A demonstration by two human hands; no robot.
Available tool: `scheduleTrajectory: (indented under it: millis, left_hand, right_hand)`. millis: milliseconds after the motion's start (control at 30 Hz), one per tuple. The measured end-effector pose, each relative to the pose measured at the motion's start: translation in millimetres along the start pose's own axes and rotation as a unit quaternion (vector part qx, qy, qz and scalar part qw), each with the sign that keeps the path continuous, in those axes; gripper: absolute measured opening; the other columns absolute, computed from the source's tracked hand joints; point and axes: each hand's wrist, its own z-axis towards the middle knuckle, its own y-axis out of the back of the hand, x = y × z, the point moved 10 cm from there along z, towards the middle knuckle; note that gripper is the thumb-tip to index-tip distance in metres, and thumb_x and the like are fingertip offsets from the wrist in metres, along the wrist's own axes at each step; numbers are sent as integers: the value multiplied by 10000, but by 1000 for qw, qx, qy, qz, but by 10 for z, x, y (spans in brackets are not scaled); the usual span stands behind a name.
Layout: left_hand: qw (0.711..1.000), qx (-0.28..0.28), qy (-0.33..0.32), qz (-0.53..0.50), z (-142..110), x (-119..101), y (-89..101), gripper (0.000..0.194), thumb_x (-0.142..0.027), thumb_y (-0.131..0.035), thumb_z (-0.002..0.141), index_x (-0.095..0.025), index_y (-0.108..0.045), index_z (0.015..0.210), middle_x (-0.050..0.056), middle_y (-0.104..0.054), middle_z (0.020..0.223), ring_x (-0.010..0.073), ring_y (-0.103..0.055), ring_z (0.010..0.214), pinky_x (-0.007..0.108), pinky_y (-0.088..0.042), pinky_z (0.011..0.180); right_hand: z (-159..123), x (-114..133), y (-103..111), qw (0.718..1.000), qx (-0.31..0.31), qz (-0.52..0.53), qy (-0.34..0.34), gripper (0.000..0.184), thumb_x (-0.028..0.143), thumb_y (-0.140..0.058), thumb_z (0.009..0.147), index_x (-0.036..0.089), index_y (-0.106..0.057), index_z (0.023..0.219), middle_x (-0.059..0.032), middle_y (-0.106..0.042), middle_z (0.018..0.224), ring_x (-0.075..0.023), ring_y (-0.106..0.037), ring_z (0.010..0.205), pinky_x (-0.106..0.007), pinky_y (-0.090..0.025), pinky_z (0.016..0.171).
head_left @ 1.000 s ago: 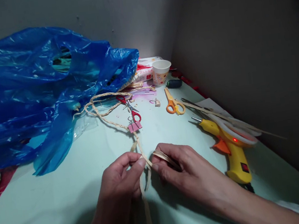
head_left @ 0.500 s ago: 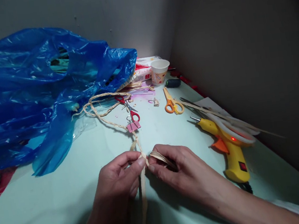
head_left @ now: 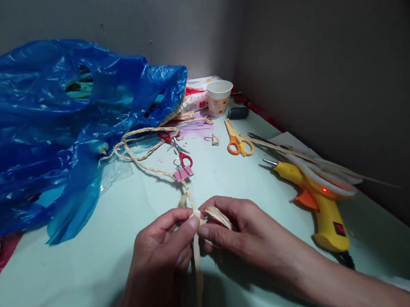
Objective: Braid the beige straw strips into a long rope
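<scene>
A pale braided cord (head_left: 150, 168) loops over the table and runs down to my hands. A pink binder clip (head_left: 183, 173) grips it a little beyond my fingers. My left hand (head_left: 169, 239) is closed, thumb and forefinger pinching the braid's near end. Close beside it, my right hand (head_left: 233, 225) is closed on a folded strip of the same straw-like fibre (head_left: 218, 215). Another flat strand (head_left: 198, 280) hangs from the pinch toward the table's front edge. Small red-handled scissors (head_left: 180, 149) lie just past the clip.
At right lie a yellow glue gun (head_left: 319, 204) with its red light lit, and orange-handled scissors (head_left: 238, 141). A blue plastic bag (head_left: 54, 128) fills the back left. Behind stand a paper cup (head_left: 219, 98) and a dark thread spool (head_left: 238, 113).
My right hand has moved slightly left, its thumb now nearer my left fingertips, with the folded strip shifting along. My left hand keeps its pinch on the braid.
</scene>
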Motion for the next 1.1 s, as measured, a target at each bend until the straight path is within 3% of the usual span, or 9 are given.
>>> scheduleTrajectory:
  millis: [200,433,600,700,833,967,1100]
  left_hand:
    - [1000,2,-8,5,23,33,18,306,-373,-798,641,-141,-665,789,-94,-327,449,15,-219,418,145,-171,421]
    - [1000,10,-1,-25,41,43,18,331,-273,-812,625,-132,-702,904,-74,-438,463,2,-249,384,148,-173,403]
    - [1000,-4,-2,-21,44,46,32,397,-275,-816,598,-147,-711,959,35,-664,670,89,-531,504,178,-350,479]
    - [1000,-16,4,-15,37,47,34,442,-278,-816,591,-155,-710,1003,60,-706,761,120,-592,564,204,-413,533]
    - [1000,-26,5,-17,21,17,41,411,-255,-806,616,-132,-718,999,49,-691,683,97,-560,519,193,-417,529]
    - [999,-31,30,-14,13,48,54,386,-245,-806,632,-123,-727,989,29,-651,580,61,-483,430,150,-303,426]
    - [998,-44,25,-24,16,46,77,359,-231,-814,604,-133,-743,942,22,-638,561,96,-549,480,165,-374,470]
  right_hand:
    - [1,62,100,999,-10,-23,20,170,311,-507,913,185,-596,841,22,-581,731,-102,-467,663,-223,-340,579]
    - [-7,162,327,996,-54,-62,26,265,291,-480,919,158,-543,699,28,-488,645,-96,-398,609,-233,-291,532]
    - [-12,195,346,992,-66,-94,46,250,267,-460,925,165,-541,711,28,-487,642,-102,-402,602,-238,-304,545]
    - [-22,198,360,988,-76,-122,52,235,259,-459,921,175,-535,716,34,-488,634,-101,-403,592,-241,-301,544]
    - [-29,227,369,979,-87,-173,60,226,263,-447,922,187,-526,725,33,-503,626,-105,-407,579,-249,-280,530]
    - [-27,234,354,968,-91,-226,57,215,270,-442,918,198,-517,730,30,-505,610,-111,-399,563,-255,-269,526]
    - [-73,239,318,961,-85,-257,56,106,290,-446,918,214,-492,861,30,-531,638,-124,-406,564,-266,-273,523]
